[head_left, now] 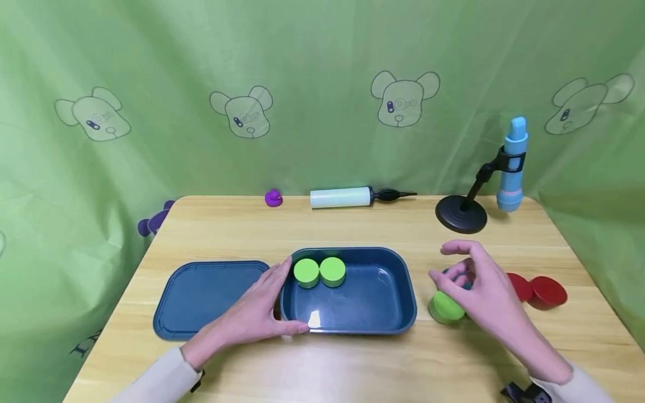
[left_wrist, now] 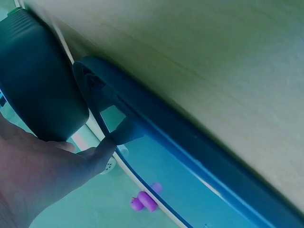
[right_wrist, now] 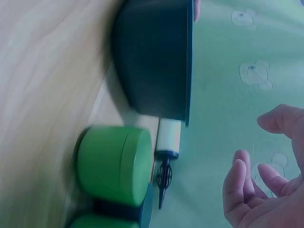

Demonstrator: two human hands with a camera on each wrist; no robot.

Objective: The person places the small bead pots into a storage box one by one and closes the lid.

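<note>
My left hand [head_left: 254, 310] rests on the left end of a dark blue plastic box [head_left: 347, 326], fingers along the side rim and thumb at the front rim. Inside the box, two round green pots [head_left: 306, 271] stand side by side in the back left corner. Over another round green pot [head_left: 445, 308] hangs my right hand [head_left: 486, 288], thumb and index finger spread apart, with nothing between them. In the right wrist view, this hand [right_wrist: 270, 185] is apart from the green pot [right_wrist: 111, 164]. A blue round piece [head_left: 456, 275] is partly hidden behind the fingers.
A flat blue lid [head_left: 206, 296] lies left of the box. Two red pots [head_left: 548, 293] sit at the right. Along the back are a purple duck [head_left: 274, 197], a white hand pump [head_left: 340, 197] and a blue microphone [head_left: 513, 168] on a black stand [head_left: 461, 215]. Green cloth hangs behind.
</note>
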